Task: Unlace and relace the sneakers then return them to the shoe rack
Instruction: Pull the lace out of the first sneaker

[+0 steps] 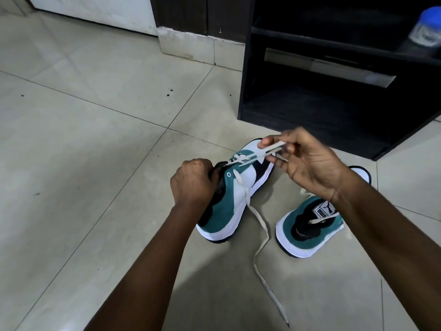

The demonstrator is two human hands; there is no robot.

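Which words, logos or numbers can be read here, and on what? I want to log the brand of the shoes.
"PUMA", with a leaping cat logo above it: on the white tongue label of the right-hand sneaker, seen upside down.
Jar on the black shelf unit: label too blurred to read.
Sneaker gripped by the left hand: no readable text shows.

blurred blue-lidded jar [427, 28] cut by edge
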